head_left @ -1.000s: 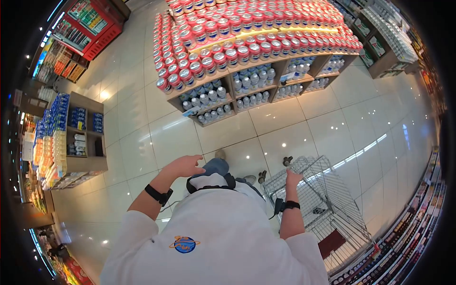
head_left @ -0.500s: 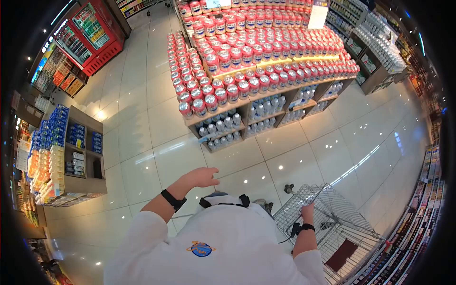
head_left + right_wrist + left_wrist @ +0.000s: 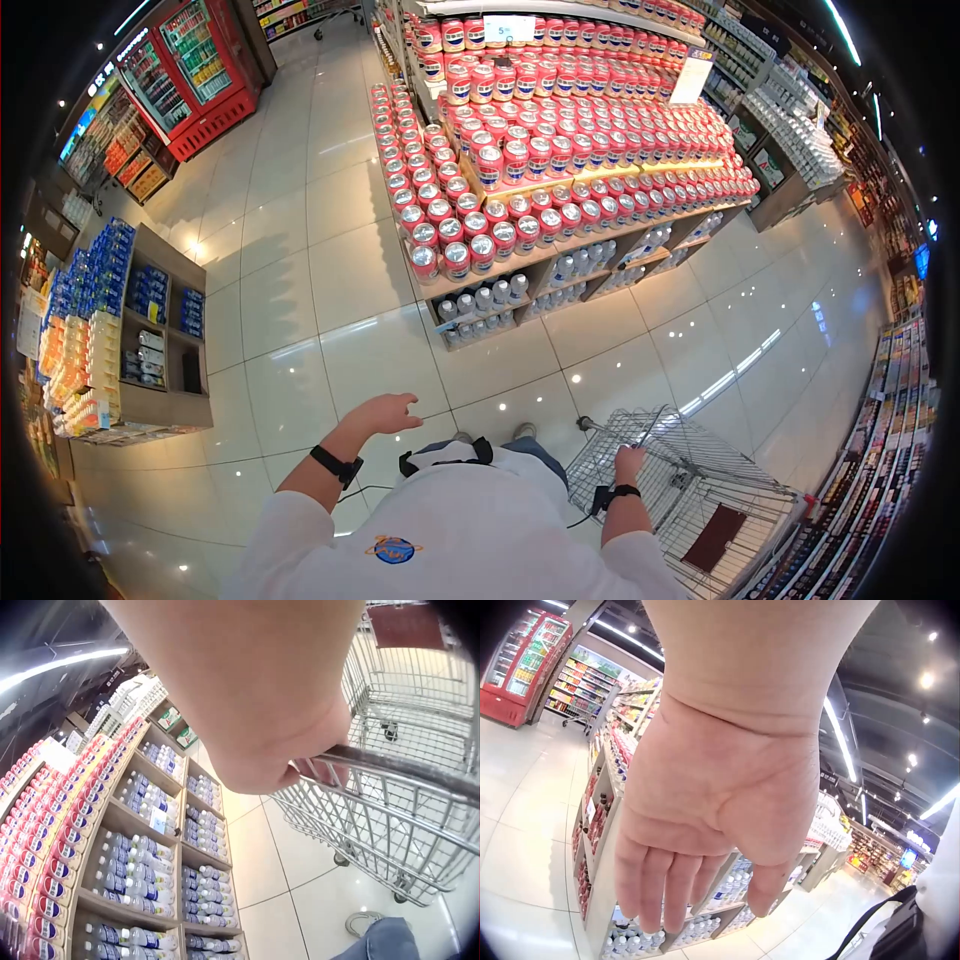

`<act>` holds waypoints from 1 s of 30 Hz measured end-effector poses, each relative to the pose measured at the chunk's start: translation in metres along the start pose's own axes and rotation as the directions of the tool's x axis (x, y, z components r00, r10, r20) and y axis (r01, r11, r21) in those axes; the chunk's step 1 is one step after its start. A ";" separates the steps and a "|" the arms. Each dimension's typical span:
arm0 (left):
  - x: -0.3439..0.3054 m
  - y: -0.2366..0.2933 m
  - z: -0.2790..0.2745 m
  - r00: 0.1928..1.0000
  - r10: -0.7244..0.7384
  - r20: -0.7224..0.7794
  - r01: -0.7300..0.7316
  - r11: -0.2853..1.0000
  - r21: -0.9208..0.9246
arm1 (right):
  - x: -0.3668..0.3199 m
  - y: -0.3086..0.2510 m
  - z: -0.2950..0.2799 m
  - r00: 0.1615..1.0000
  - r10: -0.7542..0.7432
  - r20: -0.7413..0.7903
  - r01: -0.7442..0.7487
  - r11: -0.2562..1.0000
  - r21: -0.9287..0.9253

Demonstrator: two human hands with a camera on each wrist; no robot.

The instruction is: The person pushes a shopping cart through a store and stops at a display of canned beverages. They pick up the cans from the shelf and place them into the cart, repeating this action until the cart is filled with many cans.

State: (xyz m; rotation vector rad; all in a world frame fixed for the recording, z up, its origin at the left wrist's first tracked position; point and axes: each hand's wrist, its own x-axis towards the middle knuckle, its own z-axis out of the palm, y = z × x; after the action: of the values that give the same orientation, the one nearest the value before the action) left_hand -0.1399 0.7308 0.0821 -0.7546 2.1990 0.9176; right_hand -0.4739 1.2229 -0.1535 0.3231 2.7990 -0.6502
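Observation:
My right hand (image 3: pixel 629 465) grips the rim of a wire shopping cart (image 3: pixel 700 480) at my right side; in the right wrist view the fingers (image 3: pixel 315 769) curl round the metal bar of the shopping cart (image 3: pixel 405 772). My left hand (image 3: pixel 385 411) hangs out in front of me over the floor with relaxed straight fingers and holds nothing; the left wrist view shows the empty palm of that left hand (image 3: pixel 712 817). A stepped display of red canisters (image 3: pixel 540 150) stands ahead, with bottles (image 3: pixel 490 295) on its lower shelves.
A low shelf unit of blue and yellow packs (image 3: pixel 120 330) stands at the left. A red drinks cooler (image 3: pixel 185 70) is at the far left back. Product shelves (image 3: pixel 880 470) line the right edge. Glossy tiled floor (image 3: pixel 300 260) lies between them.
The view has tilted up, so the red display sits farther ahead in frame. The cart has moved lower right. The left hand stays out in front, empty.

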 end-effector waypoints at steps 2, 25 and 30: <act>-0.008 -0.002 -0.007 1.000 -0.011 0.000 0.011 0.999 -0.045 | -0.029 -0.045 -0.013 0.995 0.090 -0.033 -0.088 0.995 0.051; 0.087 -0.020 -0.123 0.940 0.031 -0.339 -0.075 0.990 -0.118 | 0.001 -0.215 0.092 0.985 -0.163 -0.047 0.169 0.971 0.168; 0.138 0.003 -0.177 0.801 0.145 -0.581 -0.183 0.983 -0.007 | 0.004 -0.242 0.105 0.993 -0.070 0.093 0.056 0.988 0.143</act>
State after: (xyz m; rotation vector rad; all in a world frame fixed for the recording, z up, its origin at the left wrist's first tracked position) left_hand -0.2881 0.5616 0.0817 -0.9858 2.8193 0.9291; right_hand -0.5232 0.9633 -0.1492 0.2231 2.6857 -0.8560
